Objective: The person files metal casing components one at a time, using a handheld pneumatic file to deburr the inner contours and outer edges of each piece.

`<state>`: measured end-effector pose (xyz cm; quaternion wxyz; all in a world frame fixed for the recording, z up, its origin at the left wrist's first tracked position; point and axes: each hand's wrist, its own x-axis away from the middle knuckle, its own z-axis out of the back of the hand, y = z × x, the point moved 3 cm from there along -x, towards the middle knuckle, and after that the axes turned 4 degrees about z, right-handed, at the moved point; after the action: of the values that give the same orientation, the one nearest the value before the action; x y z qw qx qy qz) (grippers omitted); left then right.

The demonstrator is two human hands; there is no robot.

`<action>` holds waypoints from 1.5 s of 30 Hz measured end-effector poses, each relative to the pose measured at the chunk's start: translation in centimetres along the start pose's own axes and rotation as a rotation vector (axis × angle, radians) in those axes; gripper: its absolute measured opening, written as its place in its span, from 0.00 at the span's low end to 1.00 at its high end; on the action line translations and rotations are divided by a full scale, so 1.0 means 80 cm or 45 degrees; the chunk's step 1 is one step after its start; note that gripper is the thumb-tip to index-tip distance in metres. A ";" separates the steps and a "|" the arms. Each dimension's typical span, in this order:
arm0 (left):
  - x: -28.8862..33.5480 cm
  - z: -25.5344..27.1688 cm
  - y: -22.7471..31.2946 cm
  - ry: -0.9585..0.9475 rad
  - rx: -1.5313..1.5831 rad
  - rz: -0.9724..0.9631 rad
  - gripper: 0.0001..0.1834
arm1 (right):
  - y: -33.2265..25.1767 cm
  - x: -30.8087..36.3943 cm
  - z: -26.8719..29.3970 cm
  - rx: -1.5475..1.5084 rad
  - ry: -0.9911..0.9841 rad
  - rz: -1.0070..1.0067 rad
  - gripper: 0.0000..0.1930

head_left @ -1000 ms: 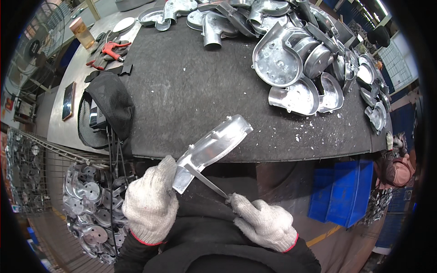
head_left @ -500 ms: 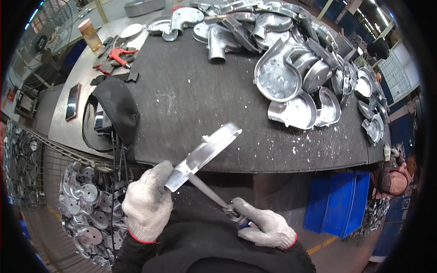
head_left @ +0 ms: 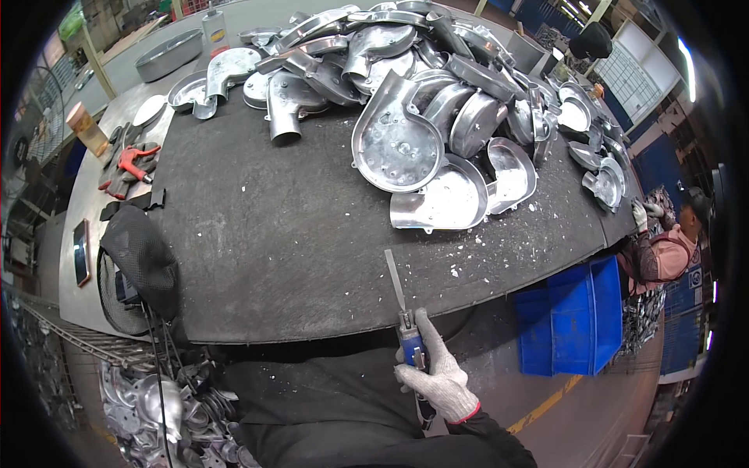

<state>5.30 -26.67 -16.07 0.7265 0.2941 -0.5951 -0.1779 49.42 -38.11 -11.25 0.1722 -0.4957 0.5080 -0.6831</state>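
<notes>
Gloved in white knit with a red cuff, my right hand (head_left: 443,378) is closed around a power file (head_left: 411,343) with a blue body and a long flat metal blade. Its blade points up over the near edge of the dark-topped table (head_left: 289,210). My left hand is out of view. At the lower left, a shiny metal casting (head_left: 160,402) lies at the top of a wire bin of similar castings. Beyond the blade, a silver snail-shaped housing half (head_left: 398,144) leans at the front of a large heap of such castings.
A blue plastic bin (head_left: 569,320) stands right of the table. On the left are a black mesh bag (head_left: 140,246), a phone (head_left: 82,251), a red-handled air gun (head_left: 134,162) and a cup (head_left: 87,129). A co-worker (head_left: 671,246) works at the far right.
My left hand has let go of the casting and left the view. My right hand keeps the file, its blade now upright and away from any part. The view has swung right.
</notes>
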 end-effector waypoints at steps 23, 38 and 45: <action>0.045 -0.498 0.125 -0.228 -1.476 -1.975 0.18 | 0.061 0.044 -0.001 0.737 0.287 0.119 0.50; 0.048 -0.654 0.116 0.924 -1.768 -2.562 0.20 | 0.063 0.040 -0.034 0.880 0.220 0.157 0.49; 0.083 -0.346 0.110 -0.351 -1.509 -2.230 0.08 | 0.031 0.031 0.010 0.810 -0.030 0.187 0.53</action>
<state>32.83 -17.98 -8.68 0.2989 0.1964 -0.0720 -0.9311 48.27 -41.42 -12.17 0.3731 -0.3870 0.3016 -0.7874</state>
